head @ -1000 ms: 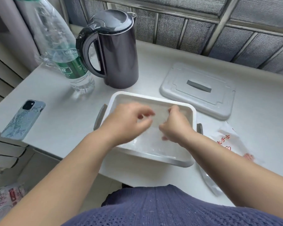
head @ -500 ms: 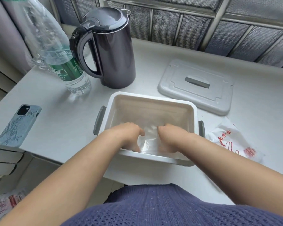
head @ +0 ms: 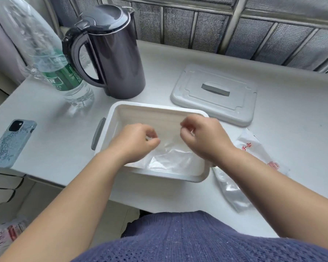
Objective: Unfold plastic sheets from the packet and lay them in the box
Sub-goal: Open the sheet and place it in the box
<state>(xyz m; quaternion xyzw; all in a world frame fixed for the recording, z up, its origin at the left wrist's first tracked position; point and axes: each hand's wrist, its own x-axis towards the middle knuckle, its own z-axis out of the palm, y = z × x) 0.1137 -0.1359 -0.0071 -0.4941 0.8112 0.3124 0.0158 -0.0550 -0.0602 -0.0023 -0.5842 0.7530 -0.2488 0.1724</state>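
Tabletop [head: 64, 140] with open box [head: 159, 109], a clear plastic sheet [head: 170, 160] partly laid inside; packet [head: 254, 148] just beside it. Left hand [head: 138, 142] and right hand [head: 203, 138], fingers curled, pinch the sheet's upper edge. More sheets probably remain.

white table [head: 273, 129] below a mesh-screened window [head: 254, 35]

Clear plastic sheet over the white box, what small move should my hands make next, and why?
Probably draw the left hand and right hand apart: both seem to pinch the clear plastic sheet above the white rectangular plastic box, and it hangs creased toward the near wall.
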